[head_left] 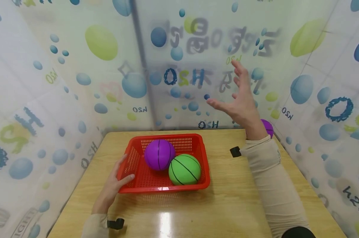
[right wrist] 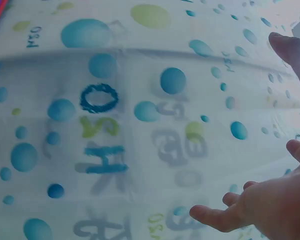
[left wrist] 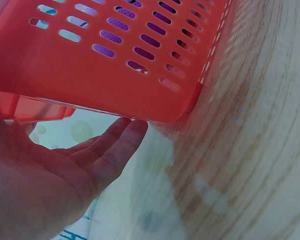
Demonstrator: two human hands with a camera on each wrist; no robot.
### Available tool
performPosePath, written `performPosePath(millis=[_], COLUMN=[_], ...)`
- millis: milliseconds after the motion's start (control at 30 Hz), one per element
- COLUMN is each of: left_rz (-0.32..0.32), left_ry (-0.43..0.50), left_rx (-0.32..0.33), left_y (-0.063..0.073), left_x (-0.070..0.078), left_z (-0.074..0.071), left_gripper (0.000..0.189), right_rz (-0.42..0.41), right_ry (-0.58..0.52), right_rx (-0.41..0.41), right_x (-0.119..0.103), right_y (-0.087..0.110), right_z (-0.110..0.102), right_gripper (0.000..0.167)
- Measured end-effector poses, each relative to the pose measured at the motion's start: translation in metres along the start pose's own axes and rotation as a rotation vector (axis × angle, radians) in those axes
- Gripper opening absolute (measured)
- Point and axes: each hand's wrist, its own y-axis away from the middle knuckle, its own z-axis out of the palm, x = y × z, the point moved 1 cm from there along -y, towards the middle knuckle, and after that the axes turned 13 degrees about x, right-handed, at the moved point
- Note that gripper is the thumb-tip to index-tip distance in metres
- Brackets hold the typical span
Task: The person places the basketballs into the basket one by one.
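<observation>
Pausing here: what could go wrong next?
Lowering the empty, raised right hand could knock the far purple ball, partly hidden behind its wrist, off the pale wooden table. The left hand grips only the left side of the red perforated plastic basket, so lifting there might tip it and roll the black-lined purple ball and black-lined green ball inside.

- A pale sheet [head_left: 173, 99] hangs across the far side, printed with blue and green bubbles and a large "H2O" that reads reversed.
- Blurred grey lettering [head_left: 198, 36] shows on its upper part, right of a dark vertical band [head_left: 142, 56].
- Similar printed sheets close off the left side [head_left: 33, 86] and the right side [head_left: 325, 155].
- Between them stands a table [head_left: 230, 191] with a light wood-grain top.
- A white glare [head_left: 165, 221] shines on its near part.
</observation>
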Motion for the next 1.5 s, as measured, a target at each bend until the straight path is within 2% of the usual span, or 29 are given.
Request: performPosePath(millis=[333,467,600,1033,1300,1500], left_rz=[0.026,0.017,0.006,0.001,0.012,0.016], left_ry=[0.000,-0.014,-0.003,0.002,0.020,0.030], left_rx=[0.002,0.008,0.006,0.001,0.007,0.004], left_y=[0.000,-0.001,0.000,-0.001,0.000,-0.002], left_x=[0.000,-0.002,-0.002,0.000,-0.001,-0.002], left_z=[-0.002,-0.002,-0.002,-0.002,-0.003,-0.003], left_gripper=[0.094,0.093,0.094,0.095,0.095,0.093], right_rz=[0.046,0.045,0.093,0.309,0.440,0.567], right_ry=[-0.020,-0.003,0.000,-0.034,0.015,0.026], right_rx=[0.146,0.174,0.197,0.240,0.218,0.189], right_x=[-0.018,-0.015,-0.005,0.058,0.104,0.138], right_y=[-0.013,-0.018,-0.024,-0.046,-0.047,-0.039], right_z=[-0.036,-0.045,-0.054,-0.084,-0.098,-0.105], right_gripper=[0.119,0.118,0.115,0.108,0.107,0.111])
